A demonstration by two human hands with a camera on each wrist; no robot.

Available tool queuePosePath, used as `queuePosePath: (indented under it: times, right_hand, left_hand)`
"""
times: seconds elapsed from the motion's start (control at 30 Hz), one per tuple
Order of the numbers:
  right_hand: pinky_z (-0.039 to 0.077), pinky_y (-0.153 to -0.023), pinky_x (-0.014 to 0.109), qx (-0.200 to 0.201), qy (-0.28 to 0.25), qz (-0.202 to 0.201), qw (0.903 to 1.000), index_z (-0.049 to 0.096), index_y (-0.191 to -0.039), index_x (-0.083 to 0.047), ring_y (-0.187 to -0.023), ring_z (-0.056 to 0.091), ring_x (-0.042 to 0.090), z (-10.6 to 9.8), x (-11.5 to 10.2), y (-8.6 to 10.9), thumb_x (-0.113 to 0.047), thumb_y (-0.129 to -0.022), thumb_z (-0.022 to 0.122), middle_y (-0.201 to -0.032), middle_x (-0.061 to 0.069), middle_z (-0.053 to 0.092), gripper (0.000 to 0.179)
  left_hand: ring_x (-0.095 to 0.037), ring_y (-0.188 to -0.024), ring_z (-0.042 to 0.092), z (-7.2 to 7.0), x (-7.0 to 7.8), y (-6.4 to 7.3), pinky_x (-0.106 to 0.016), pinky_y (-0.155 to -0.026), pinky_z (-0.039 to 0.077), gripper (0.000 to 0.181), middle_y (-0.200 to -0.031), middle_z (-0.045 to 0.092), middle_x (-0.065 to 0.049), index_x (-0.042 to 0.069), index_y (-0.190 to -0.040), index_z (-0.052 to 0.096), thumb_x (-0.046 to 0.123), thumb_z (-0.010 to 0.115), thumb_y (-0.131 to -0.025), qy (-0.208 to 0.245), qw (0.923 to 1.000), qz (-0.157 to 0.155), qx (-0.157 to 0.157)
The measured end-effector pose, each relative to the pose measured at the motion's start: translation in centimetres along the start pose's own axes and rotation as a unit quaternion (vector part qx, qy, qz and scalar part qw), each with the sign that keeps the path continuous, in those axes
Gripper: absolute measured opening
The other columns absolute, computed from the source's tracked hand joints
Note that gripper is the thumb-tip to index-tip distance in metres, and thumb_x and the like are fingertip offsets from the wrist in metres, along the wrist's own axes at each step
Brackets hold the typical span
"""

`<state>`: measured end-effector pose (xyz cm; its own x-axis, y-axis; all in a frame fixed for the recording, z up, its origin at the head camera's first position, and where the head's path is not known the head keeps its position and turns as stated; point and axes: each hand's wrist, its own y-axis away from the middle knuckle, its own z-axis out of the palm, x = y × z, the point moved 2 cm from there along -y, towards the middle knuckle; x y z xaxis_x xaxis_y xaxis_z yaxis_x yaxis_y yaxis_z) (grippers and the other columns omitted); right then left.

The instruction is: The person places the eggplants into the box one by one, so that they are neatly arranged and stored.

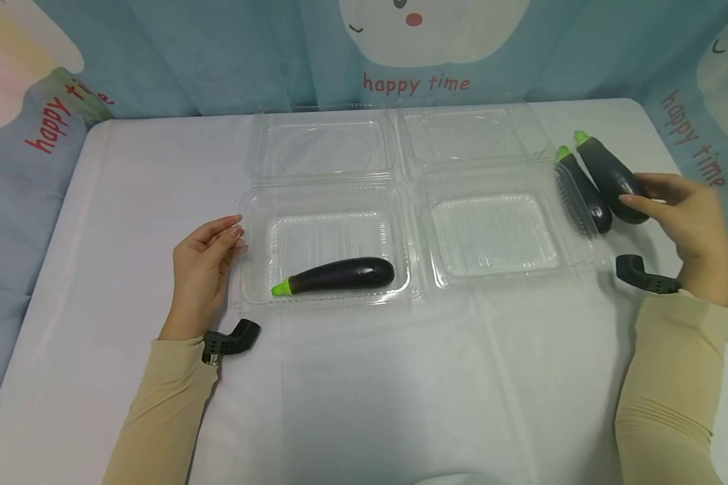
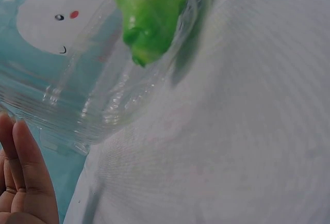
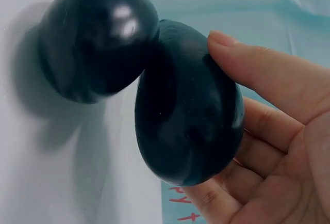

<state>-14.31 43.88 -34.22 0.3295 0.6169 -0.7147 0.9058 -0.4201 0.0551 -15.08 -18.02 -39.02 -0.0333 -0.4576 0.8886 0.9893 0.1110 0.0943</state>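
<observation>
On the right, my right hand (image 1: 685, 205) grips a dark eggplant (image 1: 609, 172) by its thick end, thumb on one side and fingers on the other, as the right wrist view also shows. A second eggplant (image 1: 587, 192) lies right beside it, against the wall of the right clear plastic container (image 1: 491, 232). My left hand (image 1: 206, 259) pinches the left rim of the other clear plastic container (image 1: 327, 232) between thumb and fingertips. A third eggplant (image 1: 346, 274) rests along the near side inside that container, its green stem (image 2: 152, 20) close to the left wrist camera.
Both containers have their clear lids (image 1: 327, 148) folded back toward the far edge of the white table (image 1: 364, 384). A blue curtain (image 1: 218, 54) with printed figures hangs behind. At the bottom edge, part of a pale rounded object (image 1: 458, 479) shows.
</observation>
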Motion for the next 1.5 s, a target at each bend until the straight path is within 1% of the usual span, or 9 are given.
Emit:
queuePosePath:
  times: [0.1,0.3,0.57,0.73,0.83,0.93,1.13,1.27,1.5]
  right_hand:
    - [0.022,-0.111,0.031,0.009,-0.004,0.005,0.9999,0.051,-0.137,-0.018,-0.1,0.042,-0.006,-0.2,-0.3,0.2,-0.026,-0.086,0.07,-0.107,-0.028,0.053,0.054]
    - [0.014,-0.115,0.037,0.031,0.0,0.027,0.9992,0.05,-0.138,-0.02,-0.122,0.038,0.005,-0.5,0.2,0.1,-0.028,-0.087,0.069,-0.105,-0.028,0.052,0.055]
    - [0.026,-0.106,0.026,0.042,-0.018,0.043,0.9981,0.053,-0.135,-0.022,-0.098,0.04,-0.007,-0.9,0.4,0.1,-0.025,-0.086,0.07,-0.097,-0.029,0.053,0.052]
    - [0.016,-0.114,0.033,0.05,-0.011,0.049,0.9975,0.052,-0.136,-0.023,-0.116,0.042,0.002,-0.9,0.1,0.2,-0.028,-0.086,0.069,-0.107,-0.027,0.053,0.053]
    - [0.012,-0.115,0.034,0.052,-0.026,0.042,0.9974,0.052,-0.136,-0.022,-0.124,0.038,0.005,-1.0,-0.1,0.4,-0.025,-0.087,0.069,-0.105,-0.027,0.053,0.052]
    - [0.012,-0.115,0.03,0.054,-0.049,0.025,0.997,0.055,-0.134,-0.02,-0.118,0.043,0.003,-1.2,-0.5,0.5,-0.02,-0.086,0.07,-0.097,-0.029,0.054,0.05]
    - [0.024,-0.106,0.02,0.064,-0.084,-0.001,0.9944,0.06,-0.128,-0.018,-0.096,0.048,-0.007,-1.5,-1.6,1.1,-0.011,-0.083,0.073,-0.087,-0.029,0.058,0.048]
    - [0.026,-0.107,0.021,0.061,-0.084,-0.005,0.9945,0.059,-0.129,-0.018,-0.091,0.05,-0.008,-1.6,-2.6,1.6,-0.011,-0.083,0.073,-0.087,-0.028,0.059,0.049]
    - [0.029,-0.109,0.024,0.058,-0.088,-0.041,0.9936,0.058,-0.13,-0.013,-0.079,0.055,-0.01,-1.3,-4.3,2.4,-0.007,-0.084,0.071,-0.094,-0.023,0.059,0.049]
  left_hand:
    - [-0.012,-0.067,0.062,0.0,0.0,0.0,-0.017,-0.064,0.054,0.013,-0.082,0.066,-0.009,-0.005,-0.097,0.067,-0.004,0.067,-0.084,0.003,1.0,0.001,-0.001]
    - [-0.013,-0.068,0.062,0.0,-0.1,-0.1,-0.017,-0.064,0.054,0.013,-0.083,0.066,-0.01,-0.006,-0.097,0.067,-0.004,0.067,-0.084,0.008,1.0,0.001,-0.002]
    - [-0.013,-0.067,0.062,0.0,0.0,-0.1,-0.017,-0.064,0.054,0.013,-0.083,0.066,-0.01,-0.006,-0.097,0.067,-0.005,0.066,-0.084,0.015,0.9999,0.0,-0.004]
    - [-0.013,-0.067,0.062,-0.1,0.0,0.0,-0.017,-0.064,0.054,0.013,-0.082,0.066,-0.009,-0.006,-0.097,0.067,-0.005,0.066,-0.085,0.011,0.9999,0.003,-0.004]
    - [-0.012,-0.067,0.062,-0.1,0.0,0.0,-0.017,-0.064,0.054,0.013,-0.082,0.066,-0.008,-0.005,-0.097,0.067,-0.004,0.066,-0.085,0.006,1.0,0.004,-0.003]
    - [-0.012,-0.066,0.062,-0.1,0.0,0.0,-0.017,-0.063,0.054,0.013,-0.082,0.066,-0.009,-0.005,-0.098,0.067,-0.004,0.066,-0.085,0.002,1.0,0.003,-0.006]
    - [-0.013,-0.066,0.062,-0.2,0.0,0.0,-0.017,-0.063,0.054,0.012,-0.083,0.065,-0.008,-0.004,-0.098,0.067,-0.004,0.066,-0.085,-0.002,1.0,0.003,-0.009]
    - [-0.013,-0.067,0.062,-0.2,-0.1,0.0,-0.017,-0.063,0.054,0.012,-0.082,0.066,-0.009,-0.004,-0.097,0.067,-0.005,0.065,-0.086,0.005,0.9999,0.002,-0.01]
    - [-0.012,-0.068,0.061,-0.2,0.0,0.1,-0.017,-0.063,0.054,0.011,-0.083,0.066,-0.008,-0.003,-0.097,0.068,-0.005,0.065,-0.086,0.002,1.0,0.001,-0.009]
